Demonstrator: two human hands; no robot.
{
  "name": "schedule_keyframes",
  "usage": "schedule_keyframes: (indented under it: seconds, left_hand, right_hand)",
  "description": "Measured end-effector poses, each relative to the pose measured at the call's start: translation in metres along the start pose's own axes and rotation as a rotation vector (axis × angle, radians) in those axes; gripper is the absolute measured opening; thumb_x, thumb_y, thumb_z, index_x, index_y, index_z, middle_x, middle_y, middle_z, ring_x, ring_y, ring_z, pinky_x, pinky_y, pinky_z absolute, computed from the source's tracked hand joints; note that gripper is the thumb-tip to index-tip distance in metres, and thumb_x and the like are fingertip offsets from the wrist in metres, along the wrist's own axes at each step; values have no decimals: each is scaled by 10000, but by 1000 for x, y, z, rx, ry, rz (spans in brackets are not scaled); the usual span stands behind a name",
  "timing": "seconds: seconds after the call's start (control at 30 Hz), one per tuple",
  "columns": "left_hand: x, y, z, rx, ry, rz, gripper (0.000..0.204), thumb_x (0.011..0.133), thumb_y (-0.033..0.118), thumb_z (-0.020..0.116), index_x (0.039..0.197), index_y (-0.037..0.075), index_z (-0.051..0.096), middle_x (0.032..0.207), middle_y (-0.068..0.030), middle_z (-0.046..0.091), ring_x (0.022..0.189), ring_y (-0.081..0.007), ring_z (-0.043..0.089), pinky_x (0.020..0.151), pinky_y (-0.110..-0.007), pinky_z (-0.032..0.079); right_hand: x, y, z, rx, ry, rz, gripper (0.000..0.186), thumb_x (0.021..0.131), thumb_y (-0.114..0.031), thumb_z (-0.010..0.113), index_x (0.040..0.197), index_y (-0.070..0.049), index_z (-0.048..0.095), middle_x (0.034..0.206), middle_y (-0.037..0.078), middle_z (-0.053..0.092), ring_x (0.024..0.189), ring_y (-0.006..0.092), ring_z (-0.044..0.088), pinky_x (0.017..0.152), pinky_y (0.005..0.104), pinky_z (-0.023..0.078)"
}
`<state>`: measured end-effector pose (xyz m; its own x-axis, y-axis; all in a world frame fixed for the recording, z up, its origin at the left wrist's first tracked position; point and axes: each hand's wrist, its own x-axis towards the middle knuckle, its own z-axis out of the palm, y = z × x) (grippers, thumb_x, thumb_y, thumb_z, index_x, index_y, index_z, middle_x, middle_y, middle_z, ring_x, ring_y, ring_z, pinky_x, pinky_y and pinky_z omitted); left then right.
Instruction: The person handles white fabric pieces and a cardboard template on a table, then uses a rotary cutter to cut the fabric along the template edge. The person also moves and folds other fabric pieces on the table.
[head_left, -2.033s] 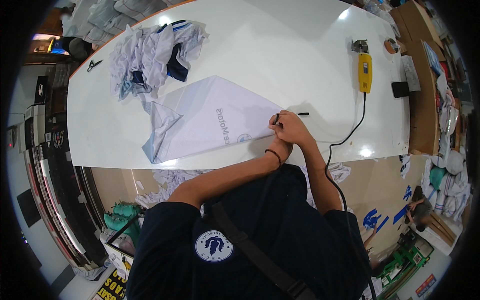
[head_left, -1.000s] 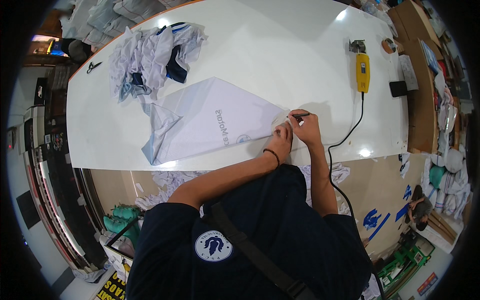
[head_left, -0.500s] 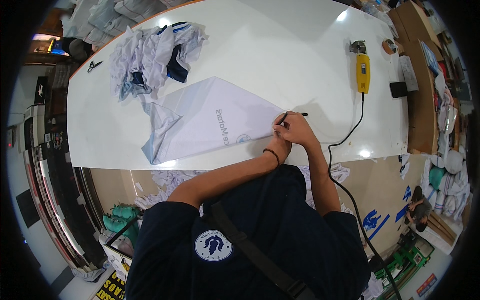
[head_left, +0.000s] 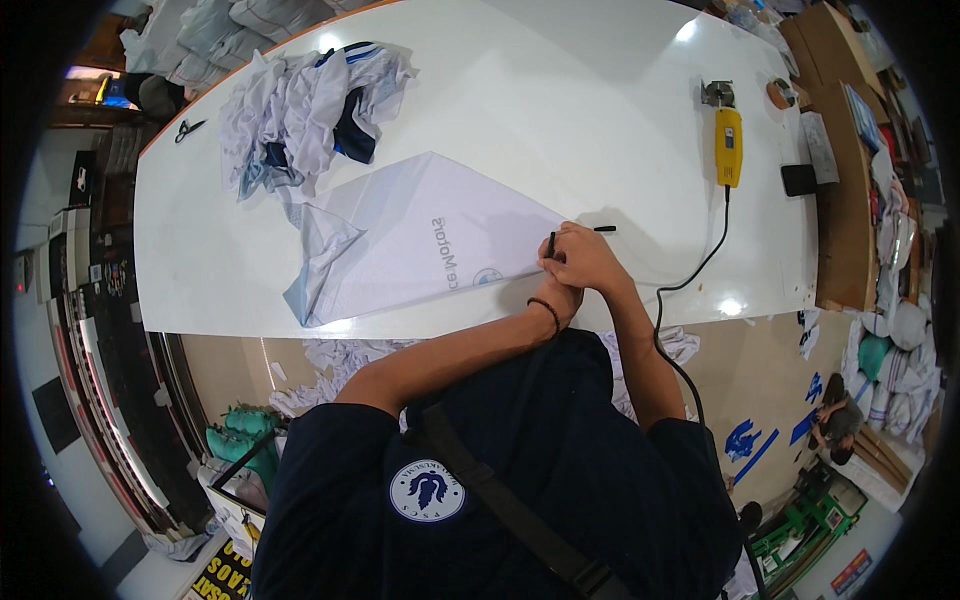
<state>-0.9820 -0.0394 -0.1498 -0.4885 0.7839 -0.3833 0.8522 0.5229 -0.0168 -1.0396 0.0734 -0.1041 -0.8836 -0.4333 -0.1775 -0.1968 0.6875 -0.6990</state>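
Note:
A folded white fabric piece (head_left: 400, 240) with grey print and pale blue parts lies on the white table (head_left: 560, 90), tapering to a corner at my hands. My right hand (head_left: 590, 258) is closed around a slim black pen (head_left: 551, 245), which stands steeply at that corner. A short black piece (head_left: 604, 229), possibly the pen's cap, shows just beyond my right knuckles. My left hand (head_left: 563, 293), with a dark bracelet at its wrist, lies beneath the right one near the fabric's edge. Its fingers are mostly hidden.
A crumpled heap of white and navy fabric (head_left: 300, 120) and black scissors (head_left: 187, 130) lie far left. At right are a yellow electric cutter (head_left: 728, 145) with a black cable, a tape roll (head_left: 780, 93), a flat black object (head_left: 798, 179) and cardboard boxes (head_left: 845, 190).
The pen has gone from slanted to nearly upright, and my right fingers have shifted slightly left. My left hand and the fabric look nearly unmoved.

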Motion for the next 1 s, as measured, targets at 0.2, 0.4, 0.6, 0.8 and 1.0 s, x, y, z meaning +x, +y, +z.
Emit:
schedule_keyframes:
  seconds: [0.2,0.4,0.6,0.8,1.0]
  left_hand:
    - [5,-4,-8,-88,-54,-30,475,904,201,547,1308,-48,574,1356,-244,534,1242,-415,493,964,-523,433]
    - [-6,-5,-6,74,200,-95,543,868,193,531,1285,-156,519,1371,-318,463,1107,-395,490,901,-424,474]
    - [-8,-9,-13,60,222,-101,611,876,193,515,1346,-191,448,1409,-346,417,1090,-414,481,877,-393,496]
    - [-12,-30,-23,-214,119,-8,559,841,188,566,1286,-146,517,1423,-330,421,1179,-414,507,922,-434,515]
    - [-51,-89,-42,-741,305,-177,332,818,105,572,1127,26,662,1272,-201,603,1117,-348,612,907,-437,541]
  right_hand:
    - [4,-9,-7,-9,215,25,80,798,-197,688,828,-127,710,852,57,685,894,274,651,768,403,529]
    - [2,9,-15,17,444,229,69,808,-188,701,853,-140,724,855,44,677,891,284,647,769,400,529]
    - [-19,28,-27,-72,711,158,75,846,-107,651,896,-70,691,869,89,669,869,319,632,754,417,504]
    - [-34,40,-13,113,507,168,186,861,-15,602,1042,-19,646,905,144,649,852,322,597,773,412,470]
    - [-33,5,-6,-56,288,254,556,702,-98,794,1214,-65,580,1049,119,546,1010,300,516,936,447,370]
